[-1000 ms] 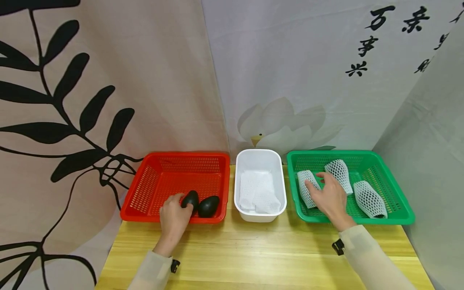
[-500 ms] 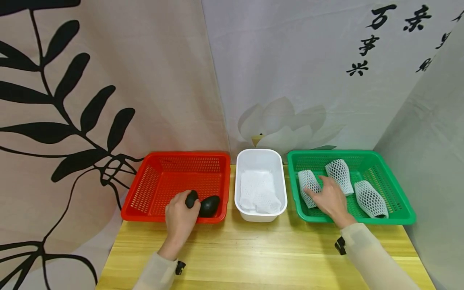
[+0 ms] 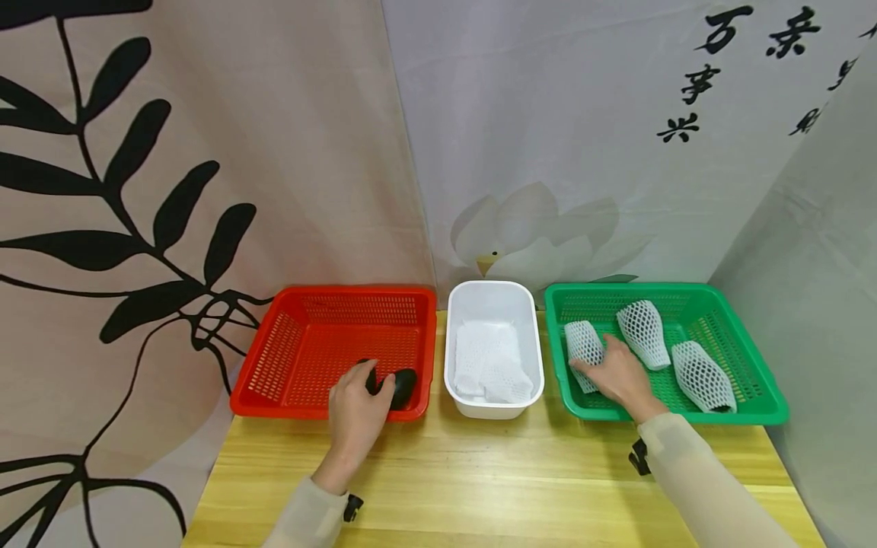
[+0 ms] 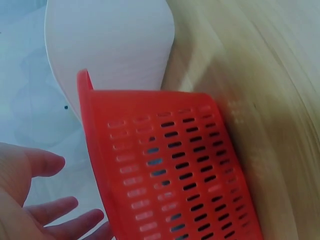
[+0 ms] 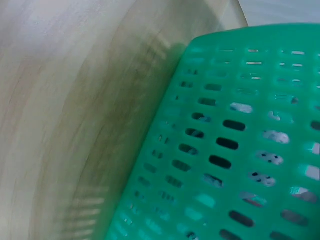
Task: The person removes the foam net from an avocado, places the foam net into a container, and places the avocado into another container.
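My left hand is over the front of the red basket. Its fingers are above one dark avocado, mostly hidden by the hand, and its thumb is close to a second avocado. In the left wrist view its fingers are spread beside the basket rim. My right hand reaches into the green basket. Its thumb and index finger lie around the leftmost white foam-net sleeve, which is plumped out. The right wrist view shows only the basket's slotted outside, without the hand.
Between the baskets stands a white tub with flattened white foam nets inside. Two more plump foam-net sleeves, one at the back and one with a dark end, lie in the green basket. Cloth hangs behind the wooden table.
My left hand has slid right, from beside the first avocado to over it and near the second. My right hand has dropped slightly toward the leftmost sleeve. The avocados and sleeves look unmoved.
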Motion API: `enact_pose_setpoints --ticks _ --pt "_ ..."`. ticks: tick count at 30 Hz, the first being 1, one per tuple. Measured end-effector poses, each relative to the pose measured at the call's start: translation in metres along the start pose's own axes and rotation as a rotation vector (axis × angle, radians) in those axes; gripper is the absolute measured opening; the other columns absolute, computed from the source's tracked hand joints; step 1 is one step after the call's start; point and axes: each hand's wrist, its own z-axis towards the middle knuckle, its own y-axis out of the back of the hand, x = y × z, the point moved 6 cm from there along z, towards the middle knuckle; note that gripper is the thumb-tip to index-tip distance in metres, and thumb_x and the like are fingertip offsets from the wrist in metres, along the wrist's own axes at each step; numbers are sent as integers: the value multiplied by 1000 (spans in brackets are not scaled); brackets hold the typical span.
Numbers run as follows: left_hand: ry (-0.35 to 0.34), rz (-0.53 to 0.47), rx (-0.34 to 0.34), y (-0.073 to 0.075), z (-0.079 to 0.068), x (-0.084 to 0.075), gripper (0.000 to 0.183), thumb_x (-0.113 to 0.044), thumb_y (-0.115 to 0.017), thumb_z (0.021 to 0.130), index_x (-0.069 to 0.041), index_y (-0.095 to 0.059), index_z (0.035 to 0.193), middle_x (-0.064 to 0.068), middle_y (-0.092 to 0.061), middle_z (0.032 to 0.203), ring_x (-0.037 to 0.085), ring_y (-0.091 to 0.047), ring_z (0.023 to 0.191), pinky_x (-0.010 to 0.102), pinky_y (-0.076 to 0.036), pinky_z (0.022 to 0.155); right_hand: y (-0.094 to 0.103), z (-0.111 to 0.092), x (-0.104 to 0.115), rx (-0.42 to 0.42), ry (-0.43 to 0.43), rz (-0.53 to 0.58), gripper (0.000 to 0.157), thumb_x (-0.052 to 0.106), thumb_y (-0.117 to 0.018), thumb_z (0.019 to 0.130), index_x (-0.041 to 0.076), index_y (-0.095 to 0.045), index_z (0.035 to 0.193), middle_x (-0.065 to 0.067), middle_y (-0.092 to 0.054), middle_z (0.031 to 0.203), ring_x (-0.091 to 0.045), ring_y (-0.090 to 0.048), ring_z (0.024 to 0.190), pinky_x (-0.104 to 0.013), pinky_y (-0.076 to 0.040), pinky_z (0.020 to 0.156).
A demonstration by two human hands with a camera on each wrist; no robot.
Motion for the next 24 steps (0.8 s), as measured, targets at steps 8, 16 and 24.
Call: enact_pose_setpoints --ticks 8,16,24 --pt "-22 -5 15 -8 -6 -7 44 -27 -79 94 -1 -72 128 21 -69 131 41 -64 121 61 -43 105 -6 4 -1 58 -22 -13 110 58 -66 94 -20 -19 155 -45 -30 154 -62 -38 137 -70 -37 110" --pt "-68 -24 13 -16 -11 -13 40 -23 -80 92 0 -74 123 18 -72 125 40 -66 117 58 -44 106 -12 8 -1 84 -42 -36 110 54 -68 92 -23 -18 153 -47 -35 150 -63 -43 133 -69 -40 107" --pt "-91 -29 15 -22 -16 -22 38 -23 -82 90 -2 -75 120 15 -74 122 37 -69 110 54 -47 98 -8 9 -2 39 -34 45 97 33 -72 88 -25 -24 148 -48 -49 134 -59 -55 119 -67 -48 99"
